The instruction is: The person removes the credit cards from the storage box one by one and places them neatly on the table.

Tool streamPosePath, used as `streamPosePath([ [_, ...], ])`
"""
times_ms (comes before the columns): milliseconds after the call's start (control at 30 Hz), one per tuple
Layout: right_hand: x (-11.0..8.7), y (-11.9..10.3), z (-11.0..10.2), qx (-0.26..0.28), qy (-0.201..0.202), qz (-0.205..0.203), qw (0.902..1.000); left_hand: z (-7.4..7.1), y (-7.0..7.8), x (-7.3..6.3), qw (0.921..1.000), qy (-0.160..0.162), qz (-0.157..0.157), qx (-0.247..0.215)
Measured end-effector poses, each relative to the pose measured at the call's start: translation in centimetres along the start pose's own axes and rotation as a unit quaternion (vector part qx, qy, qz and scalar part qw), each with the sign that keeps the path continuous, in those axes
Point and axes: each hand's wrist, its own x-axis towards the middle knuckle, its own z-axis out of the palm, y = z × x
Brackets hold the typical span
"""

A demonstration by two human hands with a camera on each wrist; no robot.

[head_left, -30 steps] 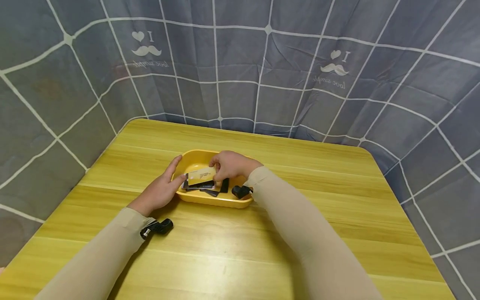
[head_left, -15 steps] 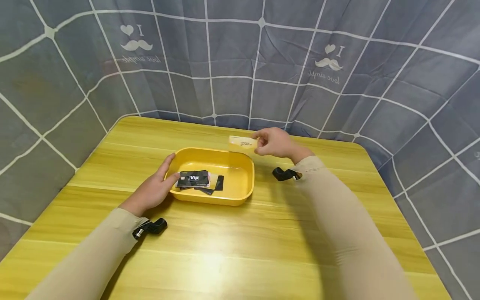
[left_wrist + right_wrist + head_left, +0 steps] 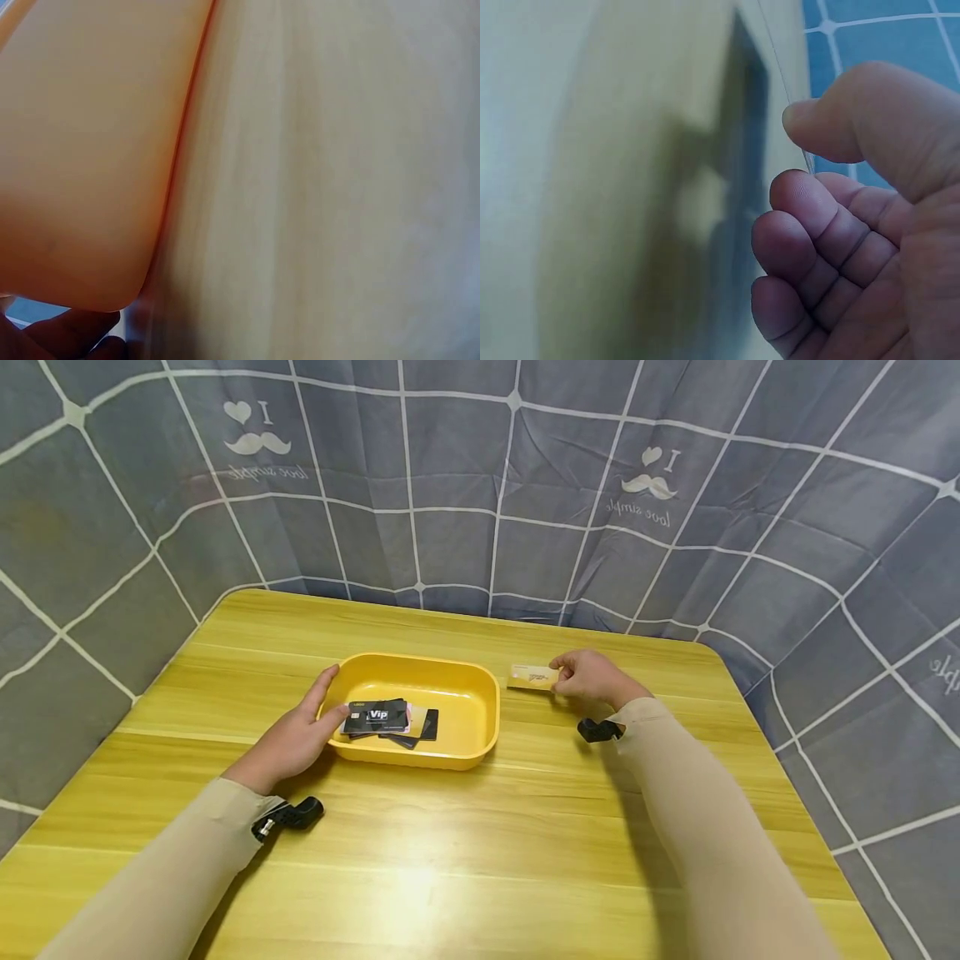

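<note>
My right hand (image 3: 592, 678) pinches a yellow card (image 3: 532, 677) by its right end, thumb against forefinger, low over the table to the right of the yellow plastic tray (image 3: 480, 714). In the right wrist view, the card shows only as a thin edge between the fingertips (image 3: 799, 191), and its shadow falls on the wood. My left hand (image 3: 292, 735) grips the tray's left side, thumb over the rim and fingers along the outer wall. Inside the tray's left half lies a loose pile of cards, topped by a black "Vip" card (image 3: 378, 716).
The tray stands on a wood-grain table (image 3: 420, 835) with rounded far corners. A grey-blue curtain (image 3: 457, 543) with white grid lines hangs close behind the table and along its sides. Each wrist carries a black camera mount (image 3: 300, 814).
My right hand has lifted the yellow card out of the tray, carried it right, and lowered it toward the table. The black "Vip" card is now uncovered. My left hand stays at the tray.
</note>
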Motion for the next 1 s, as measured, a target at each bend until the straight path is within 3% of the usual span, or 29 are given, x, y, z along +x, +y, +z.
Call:
streamPosePath([
  [233,0.1,0.3,1.0,0.027,-0.018,0.014,0.9994,0.1,0.0,0.0,1.0,-0.002,0.003,-0.003],
  [767,0.3,0.4,1.6,-0.017,-0.019,0.003,0.9997,0.1,0.1,-0.1,1.0,-0.001,0.003,-0.002],
  [1000,0.1,0.6,1.9,0.014,-0.016,0.017,0.9996,0.2,0.0,-0.1,1.0,0.001,0.002,0.002],
])
